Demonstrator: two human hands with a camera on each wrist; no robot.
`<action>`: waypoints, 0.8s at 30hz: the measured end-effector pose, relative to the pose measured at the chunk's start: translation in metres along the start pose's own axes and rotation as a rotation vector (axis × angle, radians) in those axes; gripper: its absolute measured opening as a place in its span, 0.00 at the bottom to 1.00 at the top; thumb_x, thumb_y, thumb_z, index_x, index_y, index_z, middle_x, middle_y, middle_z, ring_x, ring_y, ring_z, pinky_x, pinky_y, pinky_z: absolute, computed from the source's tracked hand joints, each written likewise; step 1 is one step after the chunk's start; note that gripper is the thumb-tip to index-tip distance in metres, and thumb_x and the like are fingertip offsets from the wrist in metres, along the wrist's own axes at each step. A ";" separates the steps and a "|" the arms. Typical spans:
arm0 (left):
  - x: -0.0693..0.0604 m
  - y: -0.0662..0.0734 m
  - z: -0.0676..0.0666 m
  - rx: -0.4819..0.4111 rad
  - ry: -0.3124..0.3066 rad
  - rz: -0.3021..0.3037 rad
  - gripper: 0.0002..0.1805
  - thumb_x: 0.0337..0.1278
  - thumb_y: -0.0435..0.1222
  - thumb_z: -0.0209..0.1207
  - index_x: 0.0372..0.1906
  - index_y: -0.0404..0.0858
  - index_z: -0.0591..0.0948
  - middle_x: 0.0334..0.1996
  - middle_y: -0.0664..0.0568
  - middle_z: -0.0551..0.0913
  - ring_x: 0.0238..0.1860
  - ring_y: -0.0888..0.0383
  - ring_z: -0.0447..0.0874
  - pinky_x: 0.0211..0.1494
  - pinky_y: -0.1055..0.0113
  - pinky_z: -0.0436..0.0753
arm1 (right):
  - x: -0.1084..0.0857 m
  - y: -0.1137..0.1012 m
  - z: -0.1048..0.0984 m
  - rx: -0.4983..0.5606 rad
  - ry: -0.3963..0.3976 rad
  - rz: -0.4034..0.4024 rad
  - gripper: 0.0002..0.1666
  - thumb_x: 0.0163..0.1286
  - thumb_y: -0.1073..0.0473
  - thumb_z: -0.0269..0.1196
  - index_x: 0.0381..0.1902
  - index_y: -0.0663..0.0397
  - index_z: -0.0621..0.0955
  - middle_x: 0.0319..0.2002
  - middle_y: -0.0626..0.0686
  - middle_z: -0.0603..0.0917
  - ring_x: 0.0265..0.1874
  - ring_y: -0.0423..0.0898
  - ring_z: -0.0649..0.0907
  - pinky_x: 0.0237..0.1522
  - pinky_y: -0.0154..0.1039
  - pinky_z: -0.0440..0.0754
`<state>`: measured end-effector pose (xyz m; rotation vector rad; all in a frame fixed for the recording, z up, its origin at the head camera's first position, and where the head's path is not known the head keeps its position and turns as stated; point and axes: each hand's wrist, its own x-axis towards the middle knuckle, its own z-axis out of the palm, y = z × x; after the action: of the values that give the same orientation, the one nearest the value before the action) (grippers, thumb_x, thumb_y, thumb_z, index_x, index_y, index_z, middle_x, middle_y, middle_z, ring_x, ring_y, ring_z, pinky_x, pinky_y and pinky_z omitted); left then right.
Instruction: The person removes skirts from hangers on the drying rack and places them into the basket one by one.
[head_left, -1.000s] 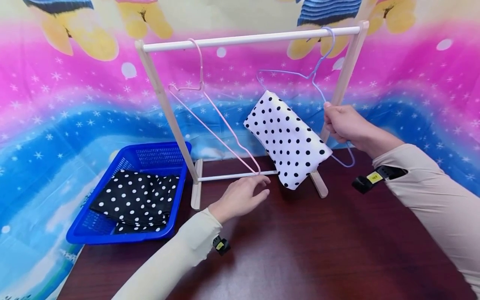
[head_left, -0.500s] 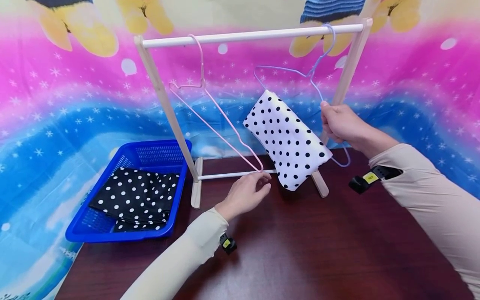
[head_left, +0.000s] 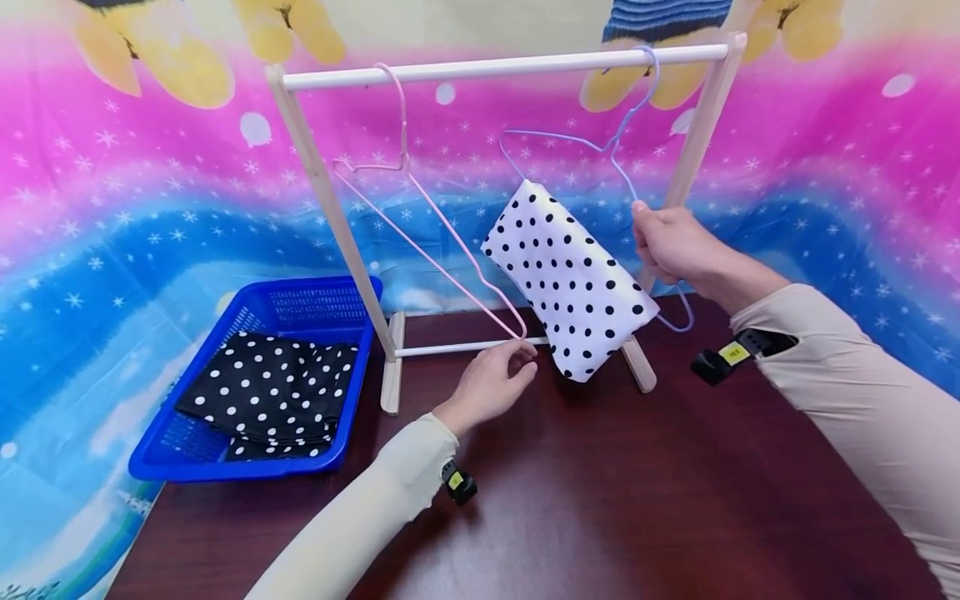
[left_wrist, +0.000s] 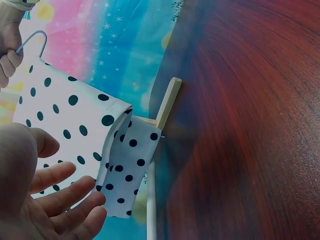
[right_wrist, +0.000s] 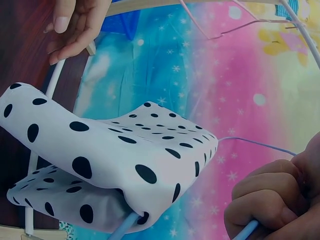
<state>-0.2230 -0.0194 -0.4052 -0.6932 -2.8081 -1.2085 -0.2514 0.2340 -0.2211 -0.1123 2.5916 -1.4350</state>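
A white cloth with black dots point(head_left: 566, 283) is folded over the bottom bar of a bluish-purple wire hanger point(head_left: 613, 143), which tilts down to the right. The hanger's hook sits on the rack's white top rod point(head_left: 495, 68). My right hand point(head_left: 678, 243) grips the hanger's right shoulder wire with curled fingers; the right wrist view shows the fist around it. Close to the lower corner of an empty pink hanger point(head_left: 403, 137) is my left hand point(head_left: 491, 385), its fingers loosely bent. In the left wrist view the left hand's fingers point(left_wrist: 65, 195) spread beside the cloth, holding nothing.
A blue plastic basket point(head_left: 318, 307) stands left of the wooden rack, with a folded black cloth with white dots point(head_left: 273, 392) inside. The rack's feet point(head_left: 393, 367) stand on a dark wooden table point(head_left: 600, 500). A colourful printed backdrop point(head_left: 187, 192) hangs behind.
The right hand has shifted slightly left, and the bluish-purple hanger's hook has slid a little left along the rod with the white cloth. The left hand has moved slightly right.
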 end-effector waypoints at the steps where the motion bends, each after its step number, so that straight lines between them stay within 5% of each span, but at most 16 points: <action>1: 0.000 0.000 0.000 -0.007 -0.001 -0.005 0.14 0.71 0.42 0.57 0.56 0.43 0.81 0.49 0.53 0.87 0.52 0.52 0.85 0.57 0.59 0.81 | 0.000 0.000 0.000 0.001 -0.001 -0.001 0.33 0.81 0.35 0.32 0.21 0.48 0.61 0.12 0.42 0.59 0.10 0.38 0.57 0.14 0.36 0.55; 14: 0.006 -0.008 0.006 -0.174 0.049 -0.110 0.13 0.72 0.40 0.56 0.55 0.43 0.81 0.51 0.51 0.86 0.52 0.54 0.85 0.59 0.58 0.82 | 0.003 -0.002 0.009 0.010 -0.019 -0.010 0.34 0.81 0.33 0.33 0.22 0.49 0.61 0.13 0.42 0.58 0.10 0.38 0.57 0.14 0.35 0.57; 24: 0.017 -0.011 0.016 -0.415 0.112 -0.208 0.18 0.71 0.38 0.57 0.60 0.36 0.77 0.57 0.42 0.83 0.57 0.47 0.84 0.61 0.54 0.81 | 0.005 -0.006 0.014 -0.006 -0.029 -0.022 0.33 0.81 0.34 0.33 0.22 0.49 0.61 0.13 0.42 0.58 0.11 0.39 0.57 0.16 0.36 0.58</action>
<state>-0.2407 -0.0085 -0.4208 -0.3266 -2.6101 -1.8331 -0.2535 0.2178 -0.2237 -0.1611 2.5794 -1.4220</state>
